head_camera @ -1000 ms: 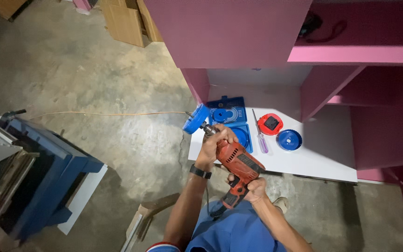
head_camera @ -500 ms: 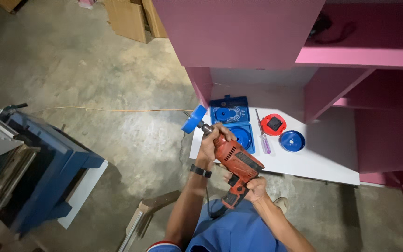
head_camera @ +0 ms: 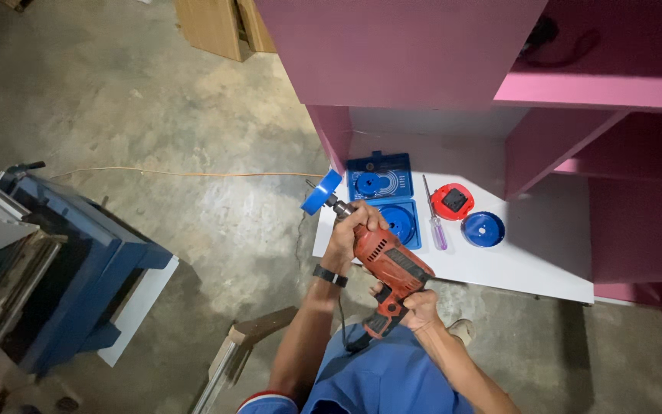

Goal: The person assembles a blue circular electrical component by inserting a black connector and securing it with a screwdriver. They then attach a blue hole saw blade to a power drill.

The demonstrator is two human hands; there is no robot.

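A red electric drill (head_camera: 389, 264) is held in front of me, over the edge of a white board (head_camera: 530, 261). My left hand (head_camera: 352, 228) grips the front of the drill at the chuck. My right hand (head_camera: 417, 305) holds its handle. A blue hole saw (head_camera: 321, 192) sits on the drill's tip, pointing up and left. An open blue case (head_camera: 385, 198) with round blue cutters lies on the board just beyond the drill.
On the board also lie a purple-handled screwdriver (head_camera: 434, 222), a red round part (head_camera: 452, 201) and a loose blue hole saw (head_camera: 483, 228). Pink cabinet panels (head_camera: 400, 46) rise behind. A blue machine (head_camera: 63, 268) stands left; an orange cord (head_camera: 193, 174) crosses the concrete floor.
The view has shifted slightly; the drill and both hands hold nearly the same pose, with the hole saw still on the tip.
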